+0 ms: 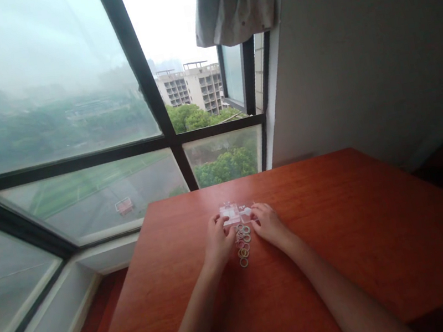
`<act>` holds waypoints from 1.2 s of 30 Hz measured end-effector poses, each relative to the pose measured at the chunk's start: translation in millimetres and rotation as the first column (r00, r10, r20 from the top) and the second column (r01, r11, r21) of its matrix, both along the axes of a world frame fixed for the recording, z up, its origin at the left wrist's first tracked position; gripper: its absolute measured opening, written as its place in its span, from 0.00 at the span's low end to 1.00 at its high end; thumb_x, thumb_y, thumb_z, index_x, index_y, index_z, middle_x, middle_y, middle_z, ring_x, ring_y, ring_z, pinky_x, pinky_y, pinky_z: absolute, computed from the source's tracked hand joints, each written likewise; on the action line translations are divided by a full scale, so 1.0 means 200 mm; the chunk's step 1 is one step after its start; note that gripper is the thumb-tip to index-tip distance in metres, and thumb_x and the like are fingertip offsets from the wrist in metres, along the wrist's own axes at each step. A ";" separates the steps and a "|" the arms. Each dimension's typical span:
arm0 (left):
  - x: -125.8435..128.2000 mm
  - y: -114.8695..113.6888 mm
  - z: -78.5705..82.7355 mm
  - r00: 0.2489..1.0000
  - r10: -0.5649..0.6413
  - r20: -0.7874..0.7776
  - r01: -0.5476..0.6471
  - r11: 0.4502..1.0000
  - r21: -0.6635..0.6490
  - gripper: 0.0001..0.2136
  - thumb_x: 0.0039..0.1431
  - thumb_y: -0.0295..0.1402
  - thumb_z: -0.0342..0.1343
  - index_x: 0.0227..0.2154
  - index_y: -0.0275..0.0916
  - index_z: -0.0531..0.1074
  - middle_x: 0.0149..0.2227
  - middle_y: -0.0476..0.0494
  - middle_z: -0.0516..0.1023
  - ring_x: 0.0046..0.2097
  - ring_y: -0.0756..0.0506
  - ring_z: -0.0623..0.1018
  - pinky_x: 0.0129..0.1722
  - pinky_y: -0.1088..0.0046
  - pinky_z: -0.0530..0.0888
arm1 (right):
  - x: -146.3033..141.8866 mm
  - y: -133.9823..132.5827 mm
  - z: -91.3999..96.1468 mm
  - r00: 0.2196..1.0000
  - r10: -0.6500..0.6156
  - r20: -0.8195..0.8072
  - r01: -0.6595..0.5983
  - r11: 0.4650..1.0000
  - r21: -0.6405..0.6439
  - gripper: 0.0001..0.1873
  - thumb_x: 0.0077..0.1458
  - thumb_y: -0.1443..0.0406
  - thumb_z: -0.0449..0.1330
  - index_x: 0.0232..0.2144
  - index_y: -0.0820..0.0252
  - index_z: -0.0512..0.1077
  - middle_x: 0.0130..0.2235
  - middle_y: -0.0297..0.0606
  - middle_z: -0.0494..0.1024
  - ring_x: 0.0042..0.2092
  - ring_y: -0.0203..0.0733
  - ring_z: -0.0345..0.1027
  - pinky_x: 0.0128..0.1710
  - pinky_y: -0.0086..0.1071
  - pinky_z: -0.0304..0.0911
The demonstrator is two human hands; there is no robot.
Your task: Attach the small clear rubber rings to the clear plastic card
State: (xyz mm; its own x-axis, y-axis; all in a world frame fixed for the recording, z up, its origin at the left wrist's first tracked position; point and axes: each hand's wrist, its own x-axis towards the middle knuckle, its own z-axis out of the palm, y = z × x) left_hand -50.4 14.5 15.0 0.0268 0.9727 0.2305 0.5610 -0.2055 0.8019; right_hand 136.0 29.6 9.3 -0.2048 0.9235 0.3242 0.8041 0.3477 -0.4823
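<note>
Far left of frame: large windowpane (47,104), hazy, in a dark frame (66,166); green ground and grey paving show through the lower panes. Lower left: low white wall (60,303) under the window, then a strip of dark red floor (99,309).

Reddish-brown wooden table (167,247) runs from lower left across to the right edge. Upper centre, through the window: pale multi-storey building (196,88) above green trees (192,117).

Left hand (218,239), centre of frame: thumb and fingers apart, fingertips at the left side of a clear plastic case (230,215); thumb near the rings. Contact with the case not certain.

Case lies on the table at frame centre, two parts side by side; small clear bits just beyond it, too small to identify. Directly below in frame: cluster of small rings (242,244), pale, pink and yellowish, some overlapping, in a rough column between the hands.

Right hand (269,224), just right of centre: fingers bent over the case's right part; cannot tell whether they are clamped on it.

Upper right of centre: light patterned curtain (235,4), casement (235,74) swung open below it. Right: plain wall (355,55), in shade.
</note>
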 end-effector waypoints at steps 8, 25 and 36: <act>-0.06 -0.08 0.09 0.932 -0.025 -0.362 0.071 0.991 0.115 0.11 0.55 0.30 0.54 0.42 0.39 0.73 0.49 0.36 0.69 0.51 0.38 0.72 0.53 0.57 0.69 | 0.03 -0.04 0.07 0.992 0.114 0.047 -0.112 0.993 -0.045 0.06 0.54 0.71 0.57 0.31 0.60 0.74 0.41 0.40 0.74 0.46 0.42 0.63 0.49 0.33 0.58; -0.05 -0.32 0.21 0.726 -0.430 -0.537 0.335 0.903 -0.269 0.18 0.56 0.38 0.57 0.49 0.45 0.65 0.42 0.46 0.78 0.41 0.43 0.78 0.38 0.73 0.69 | -0.07 -0.19 0.25 0.920 0.328 0.215 -0.255 0.916 -0.308 0.08 0.56 0.65 0.56 0.39 0.58 0.72 0.41 0.41 0.78 0.42 0.43 0.71 0.38 0.30 0.58; -0.02 -0.22 0.18 0.732 -0.287 -0.618 0.247 0.957 -0.152 0.10 0.65 0.32 0.43 0.40 0.40 0.69 0.41 0.41 0.76 0.42 0.43 0.77 0.41 0.71 0.70 | 0.01 -0.19 0.23 0.947 0.321 0.018 -0.298 0.897 -0.326 0.08 0.54 0.64 0.58 0.37 0.57 0.73 0.35 0.37 0.78 0.36 0.39 0.70 0.34 0.27 0.56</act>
